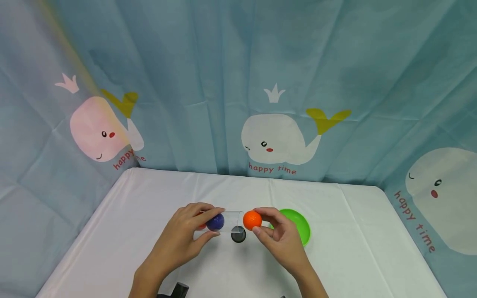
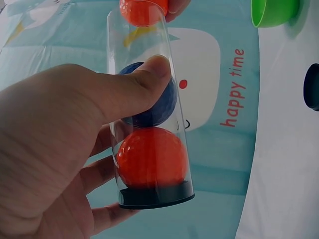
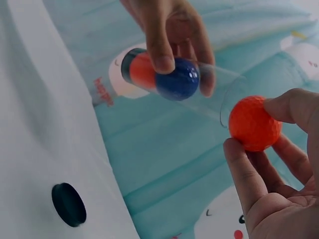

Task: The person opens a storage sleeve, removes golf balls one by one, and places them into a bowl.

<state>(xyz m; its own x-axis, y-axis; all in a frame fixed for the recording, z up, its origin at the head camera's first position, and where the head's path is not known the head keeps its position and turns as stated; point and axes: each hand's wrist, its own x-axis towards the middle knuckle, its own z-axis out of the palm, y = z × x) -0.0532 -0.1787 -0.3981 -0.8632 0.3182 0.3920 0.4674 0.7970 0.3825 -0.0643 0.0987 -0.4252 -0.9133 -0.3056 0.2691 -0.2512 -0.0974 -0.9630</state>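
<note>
My left hand (image 1: pixel 182 234) grips a clear plastic tube (image 2: pixel 113 42) that lies nearly level above the table in the head view. Inside it an orange golf ball (image 2: pixel 152 158) sits against the black end cap (image 2: pixel 157 195), with a dark blue golf ball (image 3: pixel 178 79) beside it. My right hand (image 1: pixel 279 231) pinches another orange golf ball (image 3: pixel 254 123) between thumb and fingertips, right at the tube's uncapped end. In the head view the left fingers hide most of the ball deepest in the tube.
A loose black cap (image 3: pixel 69 204) lies on the white tablecloth (image 1: pixel 354 248), below the tube. Behind the right hand stands a green bowl (image 1: pixel 303 227). A black object (image 1: pixel 179 290) shows at the near edge by the left forearm. A whale-print curtain (image 1: pixel 208 103) hangs behind the table.
</note>
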